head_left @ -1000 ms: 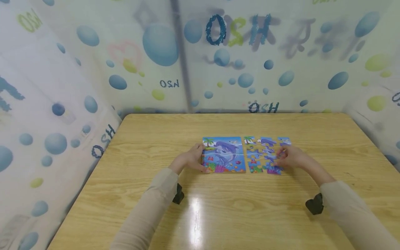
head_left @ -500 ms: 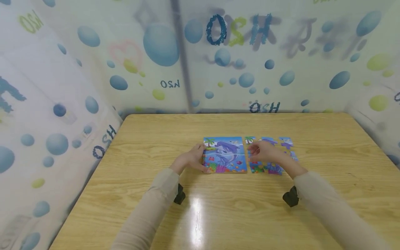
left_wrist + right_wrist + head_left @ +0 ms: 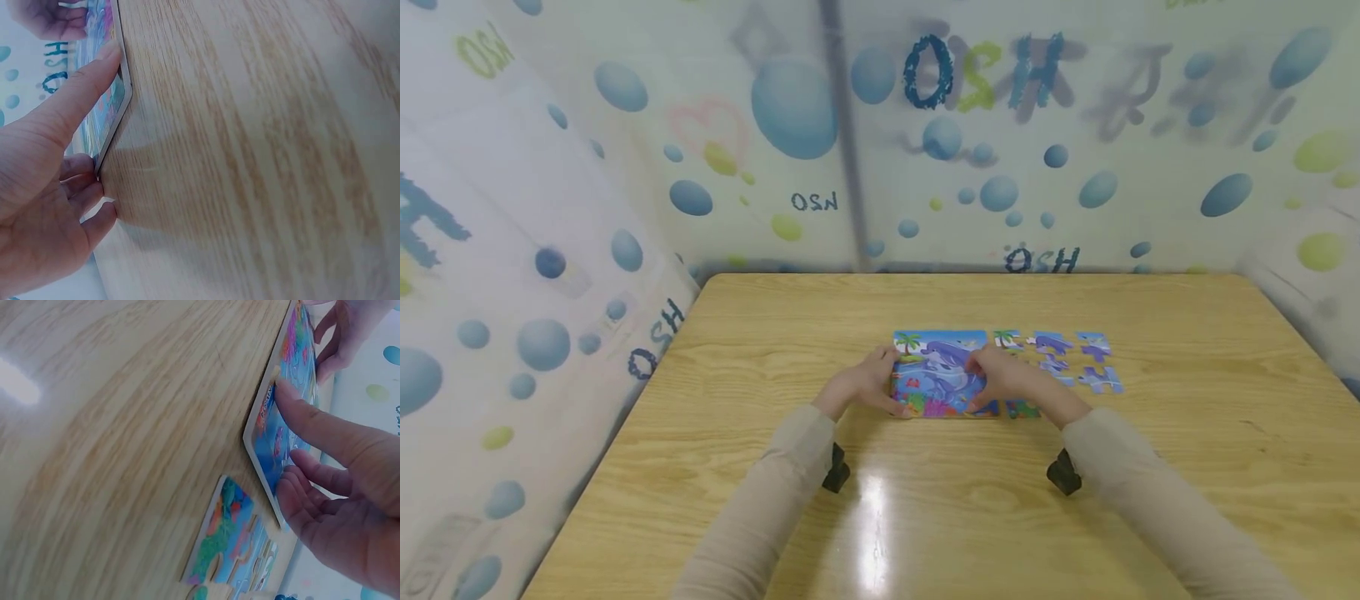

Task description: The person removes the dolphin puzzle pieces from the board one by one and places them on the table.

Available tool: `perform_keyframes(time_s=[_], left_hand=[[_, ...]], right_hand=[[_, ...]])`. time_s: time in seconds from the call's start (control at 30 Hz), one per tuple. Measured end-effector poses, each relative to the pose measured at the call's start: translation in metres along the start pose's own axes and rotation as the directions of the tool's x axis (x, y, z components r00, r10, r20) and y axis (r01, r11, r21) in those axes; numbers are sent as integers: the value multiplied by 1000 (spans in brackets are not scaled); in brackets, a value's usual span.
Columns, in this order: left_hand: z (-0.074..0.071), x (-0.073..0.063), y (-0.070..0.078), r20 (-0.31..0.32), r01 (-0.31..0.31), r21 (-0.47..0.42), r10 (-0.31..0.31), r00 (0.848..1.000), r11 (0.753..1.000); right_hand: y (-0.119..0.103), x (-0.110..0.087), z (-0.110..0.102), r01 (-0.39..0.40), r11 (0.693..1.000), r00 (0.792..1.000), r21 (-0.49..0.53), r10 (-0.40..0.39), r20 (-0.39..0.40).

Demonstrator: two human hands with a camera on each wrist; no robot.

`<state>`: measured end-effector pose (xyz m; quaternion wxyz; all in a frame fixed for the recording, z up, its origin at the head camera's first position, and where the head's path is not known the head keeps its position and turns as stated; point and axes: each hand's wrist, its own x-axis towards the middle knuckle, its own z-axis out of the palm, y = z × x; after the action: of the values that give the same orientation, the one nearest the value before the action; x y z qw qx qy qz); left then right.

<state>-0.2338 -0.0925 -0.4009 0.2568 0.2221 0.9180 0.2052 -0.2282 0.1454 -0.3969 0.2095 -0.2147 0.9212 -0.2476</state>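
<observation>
A dolphin jigsaw puzzle board (image 3: 936,404) with a full picture lies flat on the table. My left hand (image 3: 868,383) grips its near left corner, thumb on the front edge and fingers along the left side. Over the board's right part rests my right hand (image 3: 1003,379). In the right wrist view, its thumb (image 3: 312,425) touches the picture near the front edge, while the bent fingers (image 3: 306,500) meet the face close to the right edge. I see nothing held in that hand.
Several loose jigsaw pieces (image 3: 1101,380) lie right of the board, some hidden by the right hand and wrist. In the right wrist view, a green coral piece (image 3: 219,531) lies close to the board. The wooden table (image 3: 962,517) meets a bubble-patterned curtain (image 3: 880,167) behind.
My right hand has moved left, from the far loose pieces across the nearer ones and onto the board. Pieces at the right have come into view. The left hand keeps its place.
</observation>
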Motion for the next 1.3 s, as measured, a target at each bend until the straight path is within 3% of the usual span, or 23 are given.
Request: perform_keyframes(time_s=[0.33,0.67,1.0,1.3], left_hand=[[1,1,5,-2,-2,21,3,1000,1000],[1,0,4,-8,-9,27,9,1000,1000],[-1,-1,4,-10,-5,18,5,1000,1000],[-1,-1,2,-4,-2,29,3,1000,1000]], right_hand=[[-4,-1,-1,-53,998,998,-29,54,11],[3,-7,1,-83,975,995,205,92,-35],[12,-17,-5,33,949,999,315,-18,-51],[31,-40,-22,5,921,1000,389,0,-14]])
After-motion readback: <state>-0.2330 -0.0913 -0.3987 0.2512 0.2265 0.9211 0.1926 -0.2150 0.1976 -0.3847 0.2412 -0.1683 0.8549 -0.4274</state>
